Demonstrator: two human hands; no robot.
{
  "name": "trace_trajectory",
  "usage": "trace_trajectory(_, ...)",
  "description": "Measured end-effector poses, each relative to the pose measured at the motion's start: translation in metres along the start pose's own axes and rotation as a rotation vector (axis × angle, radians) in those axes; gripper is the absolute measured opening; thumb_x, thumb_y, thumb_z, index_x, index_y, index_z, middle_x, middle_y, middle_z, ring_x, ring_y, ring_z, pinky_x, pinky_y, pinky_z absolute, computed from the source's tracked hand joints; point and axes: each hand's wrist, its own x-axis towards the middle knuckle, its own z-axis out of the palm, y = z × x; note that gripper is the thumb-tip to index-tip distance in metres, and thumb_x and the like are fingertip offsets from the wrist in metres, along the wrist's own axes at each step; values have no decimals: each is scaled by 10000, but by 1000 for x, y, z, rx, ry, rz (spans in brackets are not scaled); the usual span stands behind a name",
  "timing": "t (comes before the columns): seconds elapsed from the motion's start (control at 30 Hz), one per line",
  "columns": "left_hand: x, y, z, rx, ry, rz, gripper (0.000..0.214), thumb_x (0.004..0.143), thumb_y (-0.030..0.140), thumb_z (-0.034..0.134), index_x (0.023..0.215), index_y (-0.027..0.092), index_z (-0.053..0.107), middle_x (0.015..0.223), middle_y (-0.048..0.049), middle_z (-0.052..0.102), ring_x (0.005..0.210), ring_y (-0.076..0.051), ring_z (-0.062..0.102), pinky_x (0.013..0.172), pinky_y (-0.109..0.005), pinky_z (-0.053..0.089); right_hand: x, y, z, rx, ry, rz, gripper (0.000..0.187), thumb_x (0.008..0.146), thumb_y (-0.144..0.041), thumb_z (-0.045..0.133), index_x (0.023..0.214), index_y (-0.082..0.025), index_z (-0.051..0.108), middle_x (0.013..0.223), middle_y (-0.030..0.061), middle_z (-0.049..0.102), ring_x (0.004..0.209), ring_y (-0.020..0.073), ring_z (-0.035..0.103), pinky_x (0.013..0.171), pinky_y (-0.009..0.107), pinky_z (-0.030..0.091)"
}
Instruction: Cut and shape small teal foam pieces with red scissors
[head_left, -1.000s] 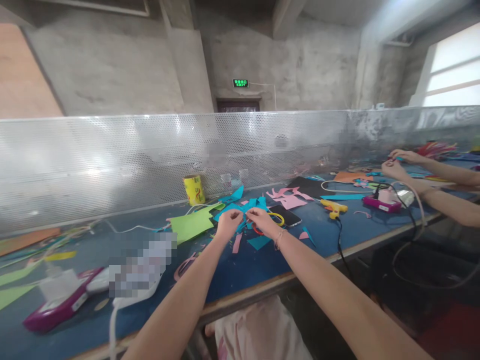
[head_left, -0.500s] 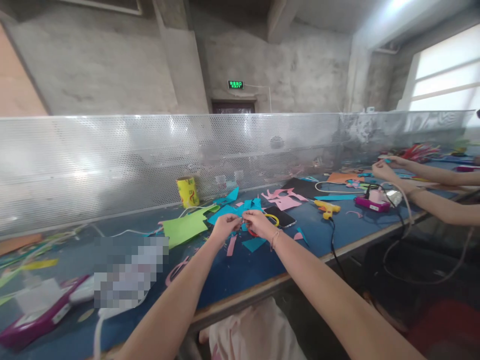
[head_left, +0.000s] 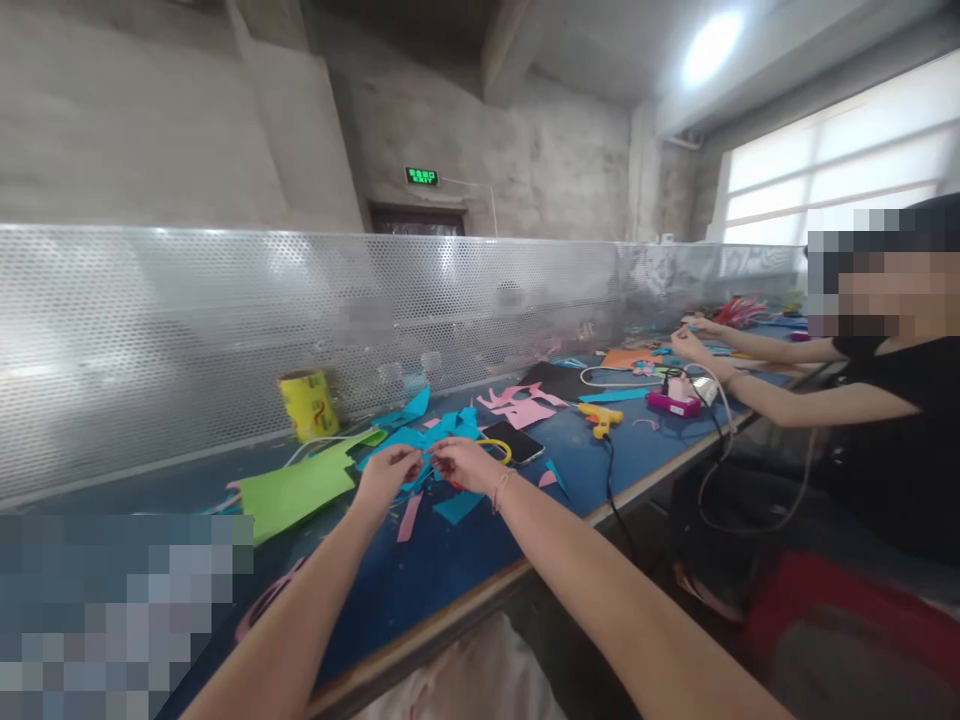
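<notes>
Locating blue paper cuttings (head_left: 456,425): lying on the blue bench (head_left: 420,575), just beyond the fingertips.
Left hand (head_left: 388,475): curling mostly closed, fingertips gathering; leaving any hold too small to tell.
Right hand (head_left: 466,462): bending likewise, nearly meeting the left; hiding any held piece.
Fingertip technique: pinching lightly, keeping wrists steady, working clear of the glue gun (head_left: 600,420).
Head view: swinging rightward since the earlier frame, now showing more of the co-worker (head_left: 892,440).

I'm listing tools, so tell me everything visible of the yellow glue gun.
The yellow glue gun looks plastic and lies on the blue tabletop, its nozzle end pointing left toward the pink paper and its handle toward the near edge. A black cord runs from the handle over that edge. Besides the cord, only the tabletop appears to touch it.
</notes>
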Motion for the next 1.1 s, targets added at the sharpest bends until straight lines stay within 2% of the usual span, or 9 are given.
trace_trajectory(0.43,0,2,-1,36,43,9,300,449,412,658,535,149,540,483,10,542,482,-115,508,504,-233,428,0,-2,0,16,-8,50,116,775,-124,435,714,-125,533,536,-5,523,428,59,478,420,173,367)
trace_trajectory(0.57,0,0,-1,67,11,29,268,459,384,653,549,148,561,487,5,551,489,-119,515,514,-238,433,-3,-4,0,44,6,20,143,793,-242,450,732,-132,519,565,-2,522,438,61,475,421,179,366)
trace_trajectory(0.67,-1,-1,1,82,-21,17,211,463,332,634,544,151,562,459,19,531,451,-103,489,489,-230,416,-3,-5,0,48,9,-57,210,763,-361,489,760,-153,513,609,-9,515,468,68,484,422,185,358)
trace_trajectory(0.83,1,-4,1,152,-71,38,108,497,259,565,539,159,561,434,34,493,428,-91,455,471,-219,391,-2,-3,-1,-158,69,-219,188,655,-330,603,724,-174,524,647,-17,514,554,82,500,448,178,347)
trace_trajectory(0.97,5,-8,-1,217,-56,85,125,543,273,520,563,160,572,444,28,495,427,-91,450,474,-221,387,-2,0,-3,-381,45,-284,142,663,-307,581,707,-177,548,646,-6,538,610,108,526,486,193,370)
trace_trajectory(1.1,5,-9,0,301,-62,137,149,585,281,496,534,159,564,448,20,496,438,-93,456,464,-213,378,0,1,-7,-513,57,-306,119,672,-286,553,703,-171,550,615,-8,546,593,111,527,495,202,375)
